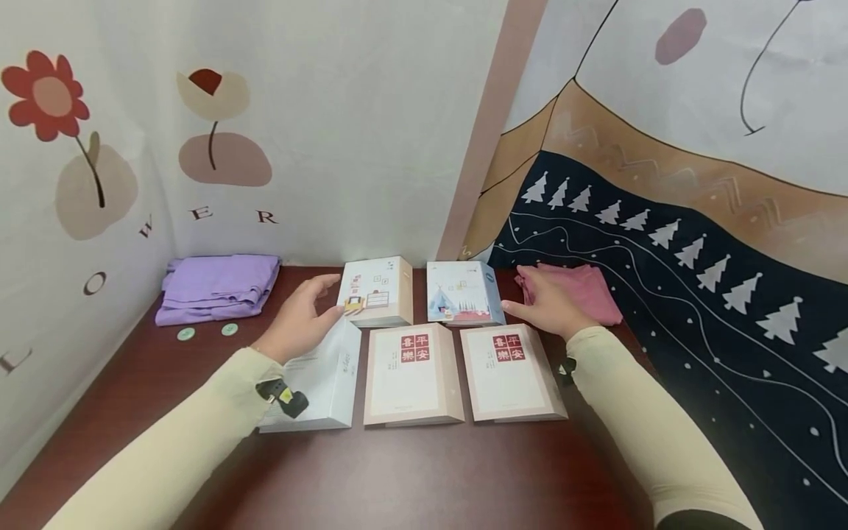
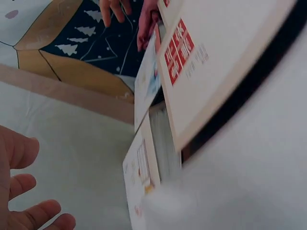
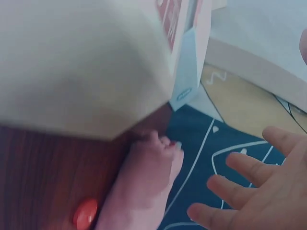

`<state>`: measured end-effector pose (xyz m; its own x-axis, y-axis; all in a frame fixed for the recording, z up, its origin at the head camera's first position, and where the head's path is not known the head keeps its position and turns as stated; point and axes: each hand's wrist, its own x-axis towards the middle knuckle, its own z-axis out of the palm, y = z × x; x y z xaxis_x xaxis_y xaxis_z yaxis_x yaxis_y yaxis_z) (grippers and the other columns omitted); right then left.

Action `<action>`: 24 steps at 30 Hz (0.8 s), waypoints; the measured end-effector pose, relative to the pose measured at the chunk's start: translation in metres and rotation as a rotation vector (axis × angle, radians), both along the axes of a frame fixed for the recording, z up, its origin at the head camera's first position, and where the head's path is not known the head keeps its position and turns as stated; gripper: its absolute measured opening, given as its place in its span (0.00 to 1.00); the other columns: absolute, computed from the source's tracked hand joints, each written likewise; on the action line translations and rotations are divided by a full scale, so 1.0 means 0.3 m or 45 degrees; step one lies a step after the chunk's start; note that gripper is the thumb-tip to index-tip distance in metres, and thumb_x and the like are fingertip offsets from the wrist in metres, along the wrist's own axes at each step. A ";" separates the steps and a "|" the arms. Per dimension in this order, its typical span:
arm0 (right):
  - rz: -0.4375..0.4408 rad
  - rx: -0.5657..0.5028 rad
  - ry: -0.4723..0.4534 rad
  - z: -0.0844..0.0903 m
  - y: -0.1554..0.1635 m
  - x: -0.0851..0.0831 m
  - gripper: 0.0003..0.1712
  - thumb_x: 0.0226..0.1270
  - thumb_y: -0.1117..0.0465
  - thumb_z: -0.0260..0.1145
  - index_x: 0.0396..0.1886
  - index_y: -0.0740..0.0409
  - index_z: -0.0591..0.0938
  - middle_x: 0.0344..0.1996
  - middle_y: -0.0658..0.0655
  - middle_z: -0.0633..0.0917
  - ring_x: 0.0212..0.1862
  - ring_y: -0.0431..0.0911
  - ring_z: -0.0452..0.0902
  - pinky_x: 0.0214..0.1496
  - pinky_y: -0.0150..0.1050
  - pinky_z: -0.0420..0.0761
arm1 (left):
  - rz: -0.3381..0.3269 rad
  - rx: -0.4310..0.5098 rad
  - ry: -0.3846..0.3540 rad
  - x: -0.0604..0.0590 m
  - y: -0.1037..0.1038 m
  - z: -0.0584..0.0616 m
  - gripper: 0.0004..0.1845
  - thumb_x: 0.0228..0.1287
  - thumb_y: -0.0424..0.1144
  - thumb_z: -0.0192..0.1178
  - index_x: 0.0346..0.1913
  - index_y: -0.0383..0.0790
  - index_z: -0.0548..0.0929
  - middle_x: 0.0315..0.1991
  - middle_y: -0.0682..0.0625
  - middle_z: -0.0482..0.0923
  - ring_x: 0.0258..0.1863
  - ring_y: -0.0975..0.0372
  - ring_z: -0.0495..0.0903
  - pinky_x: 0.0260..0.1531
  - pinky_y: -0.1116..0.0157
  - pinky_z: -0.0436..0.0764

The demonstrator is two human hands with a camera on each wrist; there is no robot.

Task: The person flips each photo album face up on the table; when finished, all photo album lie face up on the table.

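Note:
My left hand (image 1: 305, 316) has its fingers spread, above a bluish-white book-like block (image 1: 331, 383) and beside a back-row one with a room drawing (image 1: 377, 291). Its fingers (image 2: 36, 211) hold nothing in the left wrist view. On the other side, my right hand (image 1: 553, 302) is also spread, its thumb near the blue-sided block with a tent drawing (image 1: 464, 291). The right fingers (image 3: 244, 187) hold nothing and overlap the pink cloth (image 1: 589, 291) in the head view. Between the forearms lie two cream blocks with red character squares, one left (image 1: 407, 383), one right (image 1: 513, 383).
Folded purple cloth (image 1: 218, 291) lies at the back left of the dark red table (image 1: 424, 478), with two green discs (image 1: 186, 334) before it. A small red oval piece (image 3: 85, 213) shows in the right wrist view. Printed curtains (image 1: 344, 132) hang behind and at the right.

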<state>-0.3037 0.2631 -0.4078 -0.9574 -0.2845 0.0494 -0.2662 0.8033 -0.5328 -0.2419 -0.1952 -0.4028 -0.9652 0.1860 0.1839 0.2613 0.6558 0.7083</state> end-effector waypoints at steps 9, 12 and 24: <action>-0.013 -0.094 -0.194 -0.017 -0.076 -0.059 0.52 0.73 0.43 0.70 0.85 0.59 0.56 0.79 0.70 0.65 0.79 0.65 0.62 0.79 0.63 0.64 | -0.103 0.237 -0.314 -0.087 0.177 -0.025 0.32 0.81 0.36 0.53 0.83 0.42 0.60 0.76 0.33 0.65 0.75 0.40 0.68 0.71 0.42 0.73; -0.004 -0.120 -0.268 -0.023 -0.091 -0.085 0.51 0.74 0.43 0.69 0.85 0.60 0.57 0.76 0.71 0.69 0.76 0.63 0.67 0.77 0.61 0.68 | -0.147 0.254 -0.407 -0.116 0.239 -0.037 0.33 0.82 0.38 0.52 0.84 0.45 0.58 0.78 0.35 0.64 0.76 0.41 0.67 0.71 0.42 0.73; -0.013 -0.023 -0.429 -0.019 -0.113 -0.157 0.51 0.74 0.38 0.66 0.85 0.59 0.58 0.78 0.68 0.67 0.76 0.62 0.67 0.75 0.60 0.72 | -0.135 0.300 -0.575 -0.244 0.433 -0.088 0.34 0.81 0.40 0.53 0.84 0.42 0.57 0.80 0.34 0.62 0.79 0.42 0.63 0.76 0.44 0.66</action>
